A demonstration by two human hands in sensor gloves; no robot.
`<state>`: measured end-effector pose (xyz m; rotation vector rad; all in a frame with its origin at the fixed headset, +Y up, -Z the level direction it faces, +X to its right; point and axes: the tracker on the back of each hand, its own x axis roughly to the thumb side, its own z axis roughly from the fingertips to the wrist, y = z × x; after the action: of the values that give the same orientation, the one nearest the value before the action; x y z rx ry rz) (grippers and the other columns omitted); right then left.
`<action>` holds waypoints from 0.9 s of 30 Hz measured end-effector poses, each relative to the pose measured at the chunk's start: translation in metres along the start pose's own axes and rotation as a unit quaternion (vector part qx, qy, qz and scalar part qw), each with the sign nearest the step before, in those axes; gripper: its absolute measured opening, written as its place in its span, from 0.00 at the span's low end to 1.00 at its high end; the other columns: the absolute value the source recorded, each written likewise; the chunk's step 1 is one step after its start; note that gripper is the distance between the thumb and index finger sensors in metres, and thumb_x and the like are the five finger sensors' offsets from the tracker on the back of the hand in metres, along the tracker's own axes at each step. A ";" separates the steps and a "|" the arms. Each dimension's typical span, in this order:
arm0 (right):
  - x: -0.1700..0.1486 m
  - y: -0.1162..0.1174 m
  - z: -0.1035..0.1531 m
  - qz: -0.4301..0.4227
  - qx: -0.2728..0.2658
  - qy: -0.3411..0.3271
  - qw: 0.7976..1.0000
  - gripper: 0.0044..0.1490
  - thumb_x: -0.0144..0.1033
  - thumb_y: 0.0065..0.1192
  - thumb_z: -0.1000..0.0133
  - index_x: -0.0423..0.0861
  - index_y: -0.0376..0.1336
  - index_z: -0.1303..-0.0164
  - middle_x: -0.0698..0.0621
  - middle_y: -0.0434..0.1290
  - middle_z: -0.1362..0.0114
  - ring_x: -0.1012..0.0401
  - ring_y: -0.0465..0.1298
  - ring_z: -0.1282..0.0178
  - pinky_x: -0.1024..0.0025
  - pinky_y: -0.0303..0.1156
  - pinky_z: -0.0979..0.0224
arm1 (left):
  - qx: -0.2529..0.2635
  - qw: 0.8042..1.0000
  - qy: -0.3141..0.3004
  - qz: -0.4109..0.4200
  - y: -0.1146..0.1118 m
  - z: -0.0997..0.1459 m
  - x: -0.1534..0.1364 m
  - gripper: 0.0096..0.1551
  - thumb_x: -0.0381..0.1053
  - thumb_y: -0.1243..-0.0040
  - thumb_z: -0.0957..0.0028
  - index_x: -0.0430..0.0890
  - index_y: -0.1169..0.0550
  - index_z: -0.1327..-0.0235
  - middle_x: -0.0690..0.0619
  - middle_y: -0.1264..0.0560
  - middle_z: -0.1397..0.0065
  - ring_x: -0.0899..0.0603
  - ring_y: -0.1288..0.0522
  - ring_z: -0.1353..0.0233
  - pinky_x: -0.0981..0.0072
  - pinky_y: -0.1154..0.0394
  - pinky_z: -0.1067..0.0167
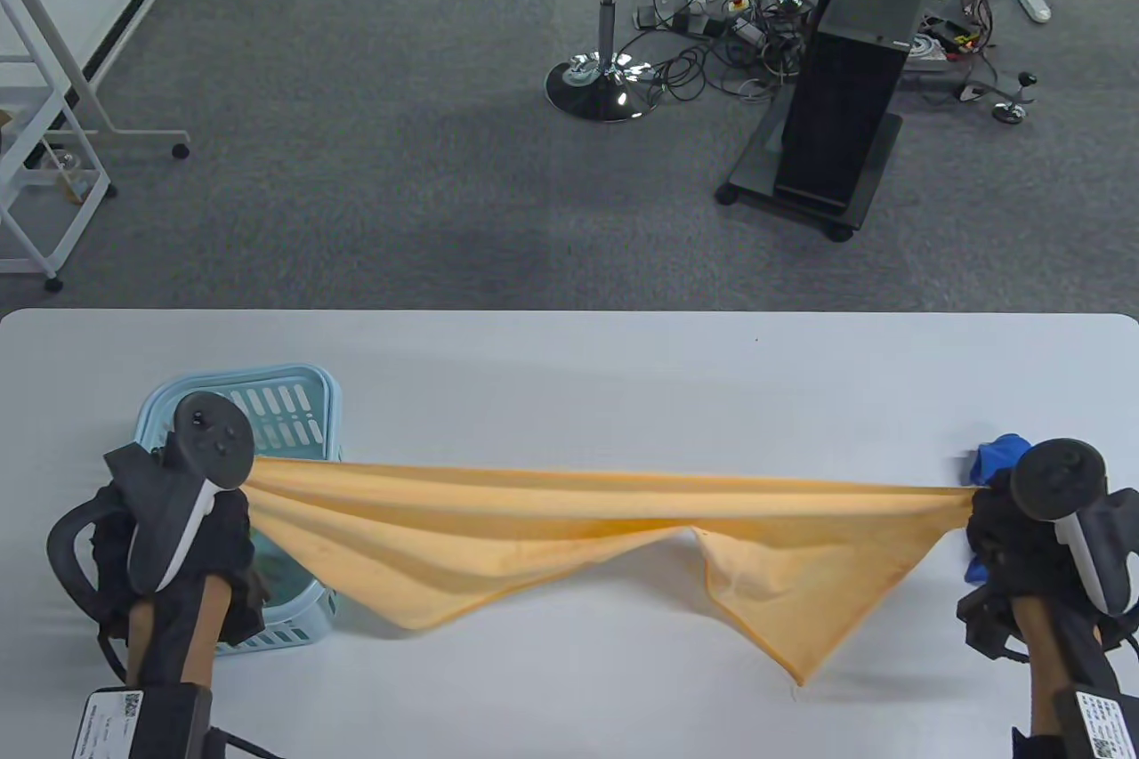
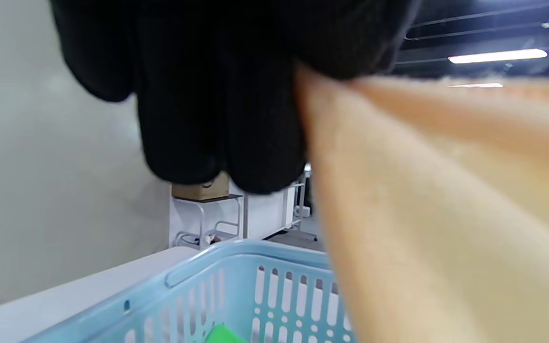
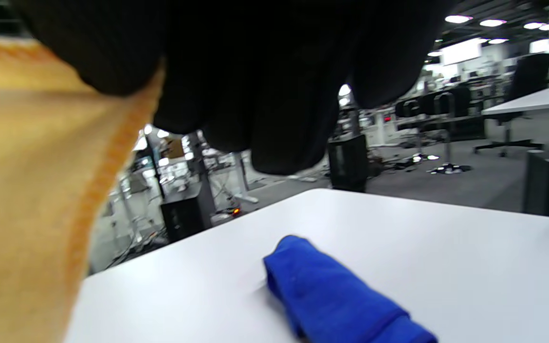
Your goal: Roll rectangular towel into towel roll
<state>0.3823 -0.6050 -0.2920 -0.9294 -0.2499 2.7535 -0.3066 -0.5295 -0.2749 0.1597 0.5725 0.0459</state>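
An orange towel is stretched wide above the white table, its top edge taut and its lower part sagging in two hanging points. My left hand grips one top corner over the basket; in the left wrist view the towel runs out from under the curled gloved fingers. My right hand grips the opposite corner at the table's right end. In the right wrist view the towel hangs from the curled fingers.
A light blue plastic basket stands under my left hand, with something green inside. A rolled blue towel lies on the table by my right hand. Beyond the far table edge are an office chair and a black cabinet.
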 end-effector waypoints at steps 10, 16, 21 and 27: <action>0.006 -0.001 -0.003 -0.119 0.086 0.027 0.989 0.26 0.43 0.65 0.60 0.50 0.75 0.52 0.46 0.76 0.39 0.63 0.85 0.67 0.57 0.79 0.45 | -0.033 0.996 -0.026 0.073 -0.012 -0.005 0.024 0.21 0.55 0.39 0.57 0.57 0.15 0.52 0.46 0.25 0.32 0.46 0.16 0.53 0.46 0.22 0.48; 0.026 0.018 -0.003 -0.256 0.151 0.029 0.954 0.29 0.39 0.64 0.58 0.50 0.69 0.44 0.44 0.74 0.35 0.69 0.88 0.62 0.65 0.81 0.43 | -0.109 0.964 -0.046 0.237 -0.023 -0.010 0.042 0.21 0.52 0.38 0.56 0.53 0.16 0.50 0.44 0.14 0.40 0.60 0.12 0.82 0.64 0.14 0.78; 0.048 0.030 -0.009 -0.334 0.163 0.017 0.928 0.30 0.38 0.61 0.57 0.47 0.65 0.43 0.39 0.70 0.33 0.64 0.84 0.42 0.62 0.74 0.31 | -0.167 0.912 -0.066 0.368 -0.038 -0.020 0.053 0.23 0.51 0.40 0.54 0.48 0.18 0.47 0.40 0.12 0.45 0.50 0.05 0.62 0.55 0.13 0.64; 0.078 0.027 -0.021 -0.357 0.140 -0.030 0.923 0.30 0.38 0.59 0.57 0.48 0.63 0.42 0.39 0.64 0.28 0.64 0.79 0.34 0.61 0.67 0.26 | -0.146 0.879 -0.076 0.448 -0.035 -0.036 0.074 0.24 0.51 0.44 0.53 0.45 0.22 0.44 0.39 0.19 0.35 0.43 0.12 0.42 0.48 0.18 0.46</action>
<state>0.3309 -0.6090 -0.3595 -0.5326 -0.1549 2.0672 -0.2641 -0.5529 -0.3504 0.1213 0.2867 1.0122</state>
